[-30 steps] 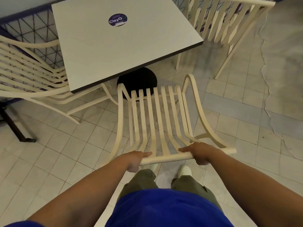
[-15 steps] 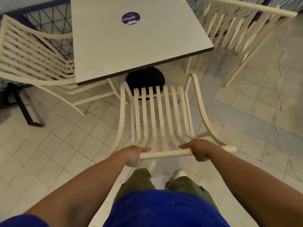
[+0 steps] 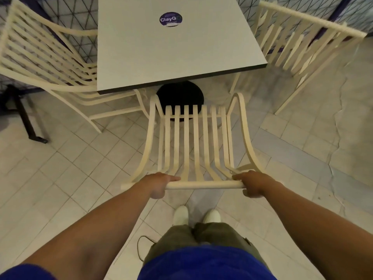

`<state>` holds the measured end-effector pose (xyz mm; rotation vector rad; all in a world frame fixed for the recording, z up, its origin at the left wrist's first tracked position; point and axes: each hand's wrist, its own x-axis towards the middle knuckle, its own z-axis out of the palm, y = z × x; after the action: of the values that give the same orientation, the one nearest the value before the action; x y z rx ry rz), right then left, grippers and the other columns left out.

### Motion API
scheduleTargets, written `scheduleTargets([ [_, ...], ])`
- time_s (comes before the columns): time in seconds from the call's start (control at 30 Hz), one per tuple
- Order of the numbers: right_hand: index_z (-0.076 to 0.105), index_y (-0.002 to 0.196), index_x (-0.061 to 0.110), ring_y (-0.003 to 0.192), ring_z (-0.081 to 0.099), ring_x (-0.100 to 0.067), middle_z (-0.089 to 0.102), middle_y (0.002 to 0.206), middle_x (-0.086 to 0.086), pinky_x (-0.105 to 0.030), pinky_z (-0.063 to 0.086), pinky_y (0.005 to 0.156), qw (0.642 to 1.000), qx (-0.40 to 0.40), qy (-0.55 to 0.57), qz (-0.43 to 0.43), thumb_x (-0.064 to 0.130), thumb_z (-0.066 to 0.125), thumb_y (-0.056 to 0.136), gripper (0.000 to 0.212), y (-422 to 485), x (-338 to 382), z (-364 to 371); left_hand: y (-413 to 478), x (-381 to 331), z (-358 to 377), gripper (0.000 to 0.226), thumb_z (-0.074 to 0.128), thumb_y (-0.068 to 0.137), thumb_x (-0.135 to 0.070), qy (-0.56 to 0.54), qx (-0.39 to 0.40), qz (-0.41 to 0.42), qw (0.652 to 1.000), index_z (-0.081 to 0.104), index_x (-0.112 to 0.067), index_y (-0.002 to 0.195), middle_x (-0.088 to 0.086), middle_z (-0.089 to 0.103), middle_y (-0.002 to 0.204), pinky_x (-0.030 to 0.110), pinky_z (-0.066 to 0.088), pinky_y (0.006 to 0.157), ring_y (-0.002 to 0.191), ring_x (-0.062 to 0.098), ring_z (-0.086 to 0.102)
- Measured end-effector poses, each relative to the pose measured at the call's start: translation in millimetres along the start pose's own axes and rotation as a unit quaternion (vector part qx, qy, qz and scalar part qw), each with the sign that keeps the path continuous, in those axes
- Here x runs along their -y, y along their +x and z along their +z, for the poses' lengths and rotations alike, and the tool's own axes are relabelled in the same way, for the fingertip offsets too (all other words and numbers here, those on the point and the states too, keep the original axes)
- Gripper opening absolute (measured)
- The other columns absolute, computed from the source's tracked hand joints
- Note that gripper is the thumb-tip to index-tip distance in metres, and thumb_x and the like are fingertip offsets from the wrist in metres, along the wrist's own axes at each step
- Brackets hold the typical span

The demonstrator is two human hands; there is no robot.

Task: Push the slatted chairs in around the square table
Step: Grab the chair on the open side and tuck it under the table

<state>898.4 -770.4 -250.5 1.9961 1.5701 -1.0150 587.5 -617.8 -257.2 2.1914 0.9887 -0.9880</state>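
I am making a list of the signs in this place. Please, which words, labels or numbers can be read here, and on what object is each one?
"ClayG": white letters on the round purple sticker on the square table; the letters run on into a dark patch at the sticker's right side, so the word may be longer.
Smaller line under it on the same sticker: too small and blurred to read.
Nothing else carries text: the slatted chairs, floor and clothing show none.
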Motion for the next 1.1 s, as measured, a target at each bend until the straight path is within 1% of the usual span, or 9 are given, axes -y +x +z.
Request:
scheduleTargets([
  [0.13, 0.048, 0.132, 0.046, 0.094, 0.057, -0.015, 0.06, 0.113, 0.007, -0.036, 0.05, 0.086, 1.0, -0.012, -0.009, 0.021, 0.018, 0.063, 0.084, 0.058, 1, 7, 3, 0, 2, 1, 0.092, 0.054, 0.084, -0.002, 0.0, 0.0, 0.018, 1.0, 0.019, -0.063, 0.143, -0.006, 0.047, 0.097, 0.026, 0.036, 0.052, 0.07, 0.01, 0.049],
  [0.27, 0.045, 0.136, 0.047, 0.097, 0.057, -0.016, 0.06, 0.117, 0.007, -0.037, 0.051, 0.088, 0.999, -0.012, -0.02, 0.032, 0.012, 0.061, 0.084, 0.065, 5, 16, 2, -2, 4, 4, 0.092, 0.055, 0.085, 0.0, 0.005, -0.023, 0.026, 0.999, 0.02, -0.062, 0.144, -0.005, 0.049, 0.097, 0.028, 0.04, 0.056, 0.069, 0.01, 0.048],
  [0.43, 0.04, 0.139, 0.05, 0.096, 0.055, -0.014, 0.058, 0.12, 0.009, -0.029, 0.048, 0.081, 0.999, -0.028, -0.021, 0.038, 0.011, 0.064, 0.083, 0.072, 5, 9, 7, -1, 0, 5, 0.091, 0.054, 0.086, 0.001, 0.015, -0.031, 0.008, 0.999, 0.02, -0.061, 0.145, -0.002, 0.053, 0.103, 0.034, 0.051, 0.067, 0.077, 0.017, 0.054],
  [0.53, 0.04, 0.139, 0.05, 0.095, 0.055, -0.013, 0.058, 0.12, 0.008, -0.03, 0.049, 0.084, 0.999, -0.026, -0.009, 0.021, 0.01, 0.065, 0.083, 0.073, 9, 3, 9, 0, -2, 2, 0.094, 0.052, 0.087, 0.004, 0.008, -0.012, -0.002, 1.0, 0.018, -0.063, 0.144, -0.002, 0.05, 0.101, 0.033, 0.049, 0.064, 0.073, 0.015, 0.051],
  [0.67, 0.045, 0.139, 0.046, 0.097, 0.057, -0.015, 0.059, 0.118, 0.006, -0.034, 0.05, 0.089, 1.0, -0.019, 0.002, -0.011, 0.012, 0.066, 0.083, 0.069, 14, -5, 7, -1, -6, -3, 0.095, 0.052, 0.088, 0.006, 0.008, 0.003, 0.006, 1.0, 0.018, -0.06, 0.146, -0.001, 0.05, 0.104, 0.03, 0.045, 0.064, 0.076, 0.016, 0.053],
  [0.8, 0.043, 0.141, 0.041, 0.097, 0.057, -0.015, 0.058, 0.12, 0.003, -0.031, 0.049, 0.089, 0.999, -0.015, -0.006, -0.031, 0.01, 0.066, 0.085, 0.068, 17, -15, 1, -1, -19, -3, 0.094, 0.053, 0.089, 0.006, -0.002, 0.001, -0.013, 1.0, 0.018, -0.06, 0.146, 0.003, 0.054, 0.115, 0.035, 0.053, 0.077, 0.088, 0.021, 0.059],
  [0.83, 0.043, 0.142, 0.04, 0.097, 0.057, -0.015, 0.058, 0.12, 0.002, -0.03, 0.048, 0.089, 0.999, -0.014, -0.01, -0.038, 0.01, 0.066, 0.085, 0.067, 18, -19, -2, -1, -22, -2, 0.094, 0.053, 0.089, 0.006, -0.008, -0.001, -0.018, 1.0, 0.018, -0.06, 0.146, 0.003, 0.054, 0.114, 0.035, 0.053, 0.076, 0.087, 0.02, 0.059],
  [1.0, 0.042, 0.143, 0.039, 0.098, 0.059, -0.016, 0.059, 0.12, 0.002, -0.028, 0.049, 0.086, 0.997, -0.011, -0.047, -0.066, 0.009, 0.064, 0.086, 0.068, 23, -39, -22, 1, -46, -1, 0.094, 0.053, 0.088, 0.006, -0.037, -0.017, -0.044, 0.998, 0.02, -0.063, 0.144, -0.002, 0.05, 0.106, 0.025, 0.039, 0.056, 0.07, 0.012, 0.051],
  [1.1, 0.041, 0.144, 0.037, 0.102, 0.058, -0.017, 0.058, 0.122, 0.002, -0.029, 0.047, 0.087, 0.994, -0.005, -0.071, -0.087, 0.009, 0.062, 0.087, 0.067, 28, -50, -34, 4, -57, -1, 0.096, 0.054, 0.087, 0.006, -0.043, -0.023, -0.061, 0.997, 0.02, -0.065, 0.142, -0.003, 0.05, 0.106, 0.026, 0.038, 0.055, 0.068, 0.011, 0.05],
])
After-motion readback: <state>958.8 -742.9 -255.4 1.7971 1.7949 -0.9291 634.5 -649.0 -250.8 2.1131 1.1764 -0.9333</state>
